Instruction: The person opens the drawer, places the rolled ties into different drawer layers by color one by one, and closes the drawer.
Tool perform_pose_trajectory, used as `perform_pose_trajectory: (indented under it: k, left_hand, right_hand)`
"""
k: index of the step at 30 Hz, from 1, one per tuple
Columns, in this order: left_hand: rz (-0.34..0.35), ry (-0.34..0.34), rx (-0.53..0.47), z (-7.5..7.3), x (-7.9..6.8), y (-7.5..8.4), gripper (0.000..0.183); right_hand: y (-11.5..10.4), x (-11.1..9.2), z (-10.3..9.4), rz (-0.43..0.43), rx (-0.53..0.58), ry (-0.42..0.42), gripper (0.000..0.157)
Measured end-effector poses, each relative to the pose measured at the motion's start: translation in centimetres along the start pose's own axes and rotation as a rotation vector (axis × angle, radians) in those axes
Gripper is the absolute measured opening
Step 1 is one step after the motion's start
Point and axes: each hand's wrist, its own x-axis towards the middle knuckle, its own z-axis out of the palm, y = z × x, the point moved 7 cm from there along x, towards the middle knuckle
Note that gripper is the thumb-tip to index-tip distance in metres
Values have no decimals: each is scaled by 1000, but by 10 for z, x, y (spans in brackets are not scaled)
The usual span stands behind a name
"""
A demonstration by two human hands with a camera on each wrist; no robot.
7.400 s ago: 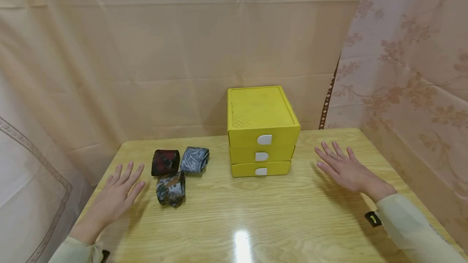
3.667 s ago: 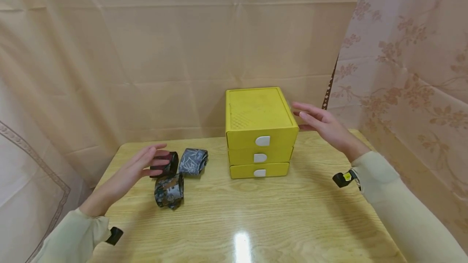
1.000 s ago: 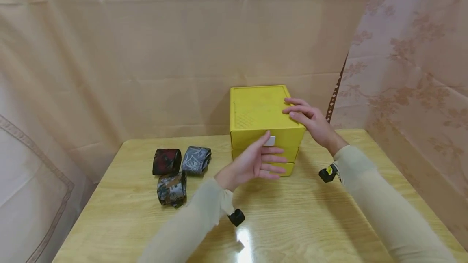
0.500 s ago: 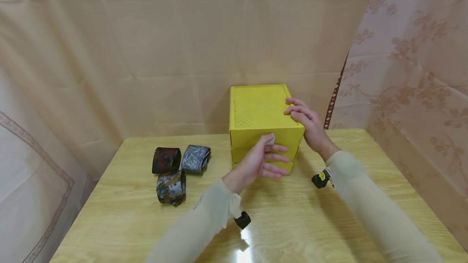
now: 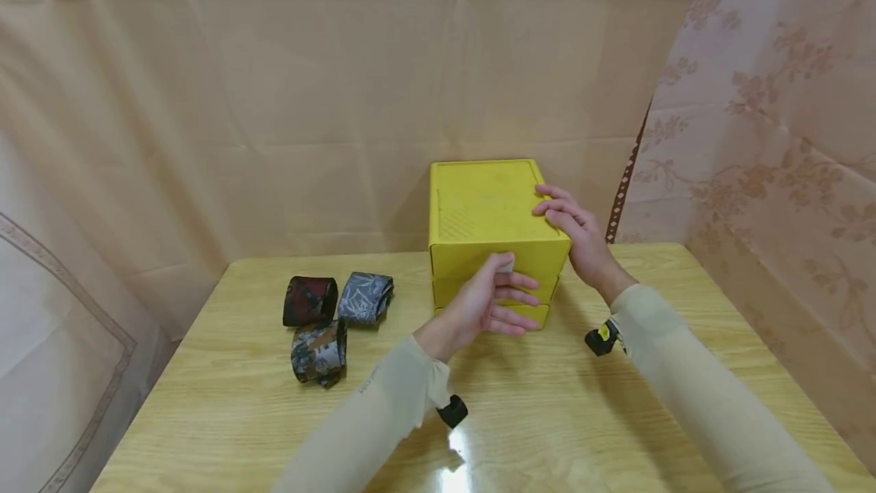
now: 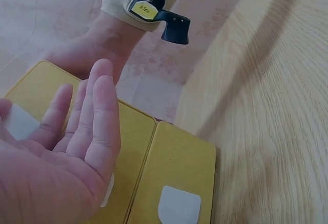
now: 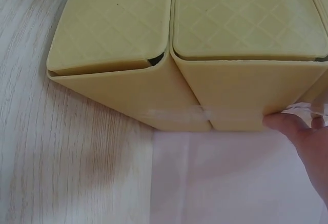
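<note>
A yellow box of drawers (image 5: 489, 200) stands at the back of the table, its drawers all pushed in. My left hand (image 5: 475, 303) is in front of it. The thumb touches the white tab (image 5: 507, 267) on the top drawer, while the other fingers stretch out across the lower fronts. In the left wrist view, the palm of that left hand (image 6: 66, 162) faces up. My right hand (image 5: 582, 234) grips the box's upper right edge, its fingers bent over the top. The right wrist view shows part of the right hand (image 7: 307, 137) against the box's side (image 7: 241, 19).
To the left lie three rolled strips of patterned cloth resembling neckties: dark red (image 5: 310, 300), grey with leaves (image 5: 366, 298) and camouflage-like (image 5: 319, 352). A beige curtain (image 5: 308, 97) hangs behind the wooden table (image 5: 534, 417); a flowered one (image 5: 773, 135) hangs at the right.
Both hands have come from the table's sides to the box. The left thumb has reached the top tab, and the right hand has settled on the edge. Over the last half second, little differs.
</note>
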Motion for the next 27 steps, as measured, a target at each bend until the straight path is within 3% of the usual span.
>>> perform_pose_trajectory:
  k: [14,27]
  left_hand:
    - [-47,14,-103,6,-1,4,60]
    - [-44,23,-86,5,-3,4,60]
  right_hand:
    - [1,0,0,48,8,-32,22]
    - [4,0,0,68,-33,-82,23]
